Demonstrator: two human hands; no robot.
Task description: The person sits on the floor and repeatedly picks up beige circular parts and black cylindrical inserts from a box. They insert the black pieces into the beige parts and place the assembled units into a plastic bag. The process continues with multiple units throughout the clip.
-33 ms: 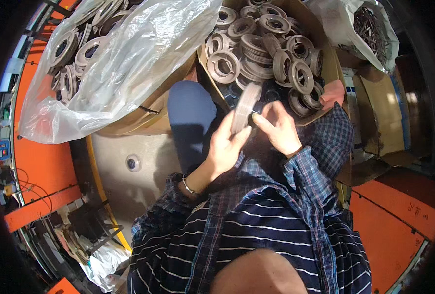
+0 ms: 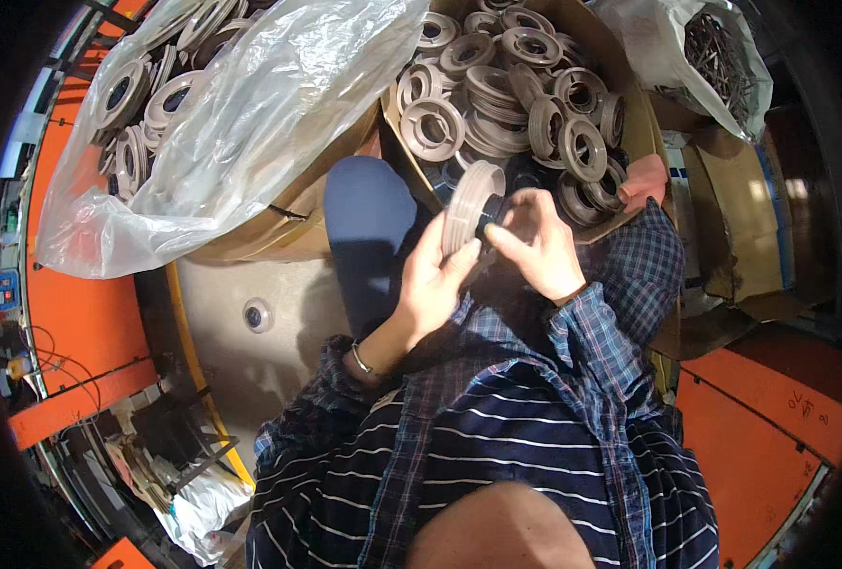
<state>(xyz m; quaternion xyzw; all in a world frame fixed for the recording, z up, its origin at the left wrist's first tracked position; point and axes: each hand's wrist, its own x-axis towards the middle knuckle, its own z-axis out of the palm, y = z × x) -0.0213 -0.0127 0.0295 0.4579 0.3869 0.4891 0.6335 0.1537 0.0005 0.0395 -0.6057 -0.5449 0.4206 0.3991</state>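
Above my lap, my left hand (image 2: 430,277) is closed on the rim of a greyish-beige plastic ring (image 2: 466,204) with a ribbed outer edge. The ring stands tilted nearly on edge, its open side turned to the right. My right hand (image 2: 542,245) pinches a small black piece (image 2: 490,216) at the ring's middle. How the piece sits in the ring is hidden by my fingers. Just beyond my hands, an open cardboard box (image 2: 650,123) holds several similar ribbed rings (image 2: 432,129), some with dark centres.
At the far left, clear plastic sheeting (image 2: 240,133) covers a box with more rings (image 2: 122,93). One round part (image 2: 259,315) lies on the floor. A white bag (image 2: 758,85) of dark thin strips stands at the far right. Orange panels (image 2: 743,446) flank me.
The ring has turned slightly, showing more of its open side, and shifted a little to the left with my left hand. My right hand keeps its pinch on the black piece.
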